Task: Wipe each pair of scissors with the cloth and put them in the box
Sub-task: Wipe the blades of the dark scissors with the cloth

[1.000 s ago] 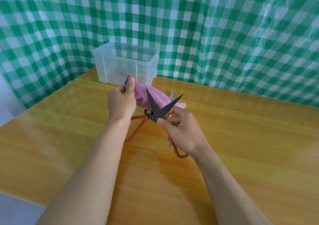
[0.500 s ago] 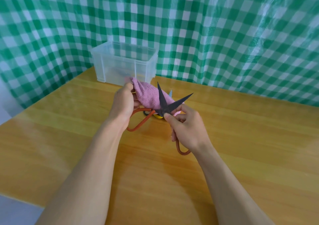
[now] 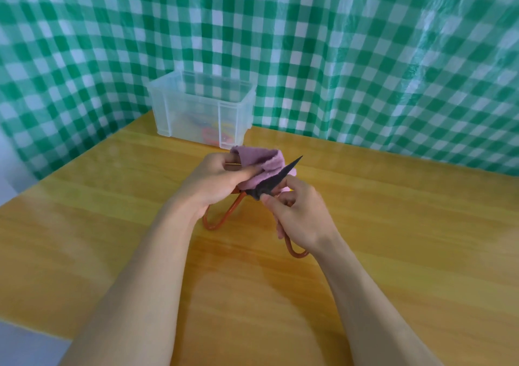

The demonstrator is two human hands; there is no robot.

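Table (image 3: 393,239): flat top with a yellow-orange wood-grain finish. The surface is glossy and shows soft reflections, and the grain runs left to right. The near left edge is visible at lower left. The far edges meet the green-and-white checked backdrop (image 3: 365,56).

Box (image 3: 191,112): one clear plastic box, rectangular and lidless. It stands upright directly on the table at the far left corner, close to the far edge. Red and yellow items (image 3: 213,136) show through its front wall, low inside. Their type cannot be identified.
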